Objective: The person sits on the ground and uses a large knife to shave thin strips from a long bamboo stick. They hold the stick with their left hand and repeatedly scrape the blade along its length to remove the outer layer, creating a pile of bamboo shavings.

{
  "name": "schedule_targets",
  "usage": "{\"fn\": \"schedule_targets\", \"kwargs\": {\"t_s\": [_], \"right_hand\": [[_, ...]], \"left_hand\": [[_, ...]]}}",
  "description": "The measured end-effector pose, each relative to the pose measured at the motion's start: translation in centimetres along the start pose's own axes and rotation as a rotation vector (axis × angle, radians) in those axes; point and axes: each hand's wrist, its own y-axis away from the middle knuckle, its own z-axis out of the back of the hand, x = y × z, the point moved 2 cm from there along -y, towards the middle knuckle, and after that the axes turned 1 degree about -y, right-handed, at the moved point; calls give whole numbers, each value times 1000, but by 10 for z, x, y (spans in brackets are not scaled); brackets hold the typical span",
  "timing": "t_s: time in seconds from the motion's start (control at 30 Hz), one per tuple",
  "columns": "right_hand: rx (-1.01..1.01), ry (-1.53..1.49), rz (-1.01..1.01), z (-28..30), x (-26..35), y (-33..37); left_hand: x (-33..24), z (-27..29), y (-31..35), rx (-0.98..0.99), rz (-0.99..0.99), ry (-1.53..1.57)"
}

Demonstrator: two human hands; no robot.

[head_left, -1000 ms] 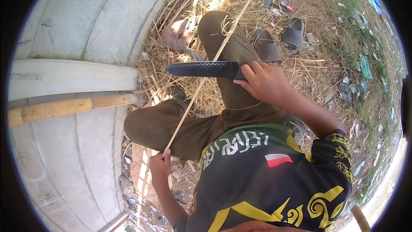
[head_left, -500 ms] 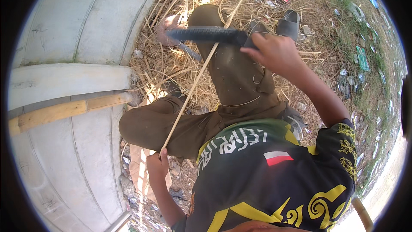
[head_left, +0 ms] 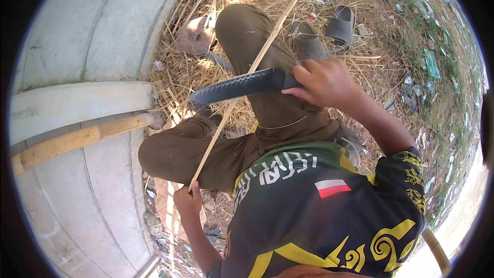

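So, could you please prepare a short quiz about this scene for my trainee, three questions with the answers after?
1. What does the right hand hold?
2. True or false: the left hand grips the pale strip at its upper end in the picture.
3. Where are the grey sandals?
A) Against the pale wall
B) Under the left hand
C) On the ground, beyond the right hand

Key:
1. A dark-bladed knife.
2. False; the left hand grips the lower end.
3. C.
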Motion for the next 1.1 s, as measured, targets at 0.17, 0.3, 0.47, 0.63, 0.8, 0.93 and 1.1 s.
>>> {"fn": "schedule_targets", "kwargs": {"t_s": [0.17,0.3,0.47,0.63,0.8,0.93,1.1], "right_hand": [[-34,1,-467,3,-44,-16],[70,42,109,-1,-5,7],[-155,-10,-601,-11,-102,-15],[-245,-53,-447,-19,-60,-23],[-95,40,21,-24,-82,-4],[-288,22,-1168,-10,-262,11],[-645,-958,-1325,-25,-238,14]], "left_hand": [[-10,1,-1,21,60,54],[-4,0,-2,12,41,38],[-8,0,-2,-18,-27,53],[-11,1,0,-51,7,69],[-8,1,1,13,61,38],[-6,-5,-1,-28,9,98],[-3,-16,8,-181,0,58]]}}
